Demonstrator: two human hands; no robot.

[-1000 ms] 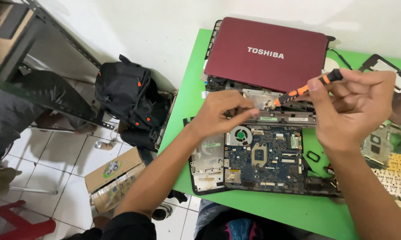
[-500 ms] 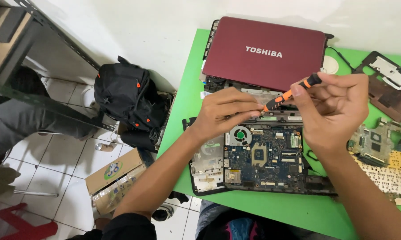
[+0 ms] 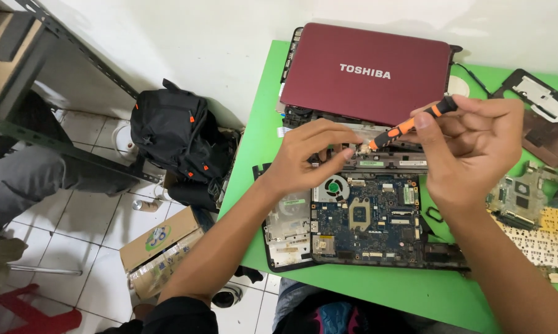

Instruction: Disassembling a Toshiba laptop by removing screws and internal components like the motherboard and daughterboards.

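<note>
Two hands meet at the far hinge: right hand (image 3: 477, 145) pinches a light, stiff orange screwdriver (image 3: 407, 127); left hand (image 3: 313, 158) pinches at its tip above the fragile-looking opened laptop (image 3: 365, 219).

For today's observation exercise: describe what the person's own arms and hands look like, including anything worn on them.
Both hands, the left hand and the right hand, are bare: no gloves, and no rings or watch that can be seen. The forearms are uncovered too. A dark sleeve shows on the left upper arm at the bottom edge; the right arm leaves the picture before any sleeve appears.
</note>
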